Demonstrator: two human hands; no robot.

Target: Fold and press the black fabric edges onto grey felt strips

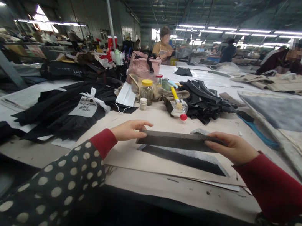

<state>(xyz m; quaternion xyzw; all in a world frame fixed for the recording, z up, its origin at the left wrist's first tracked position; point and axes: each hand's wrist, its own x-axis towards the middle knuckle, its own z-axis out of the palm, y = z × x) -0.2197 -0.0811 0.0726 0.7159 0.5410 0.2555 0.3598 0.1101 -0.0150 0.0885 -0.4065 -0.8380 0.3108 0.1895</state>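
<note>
At the far left of the frame, a heap of black fabric (62,120) lies on the worktop (183,192), with a white tag (83,107) tied to it by a white ribbon. Behind it, more black cloth (61,71) lies in a long heap. From the lower left, a polka-dot sleeve (62,187) with a red cuff leads to the left hand (132,130), its fingers closed together as it pinches the left end of a dark strip (178,140). The strip runs level across the middle of the frame, above a black strip (183,160) on brown paper (126,155). The right hand (231,147) curls over the strip's other end and pinches it there, well apart from the left hand.

Beyond the hands stand a face mask (126,95), a jar (147,91) with a yellow lid, a small bottle (143,103), a pink bag (144,67), and a brush (175,98) on a bottle (177,109) with a red cap. To their right lies a pile of black pieces (200,100). A grey sheet (288,112) covers the right side, with beige panels (284,84) behind it. A co-worker (162,47) stands at upper centre, another (282,62) at upper right.
</note>
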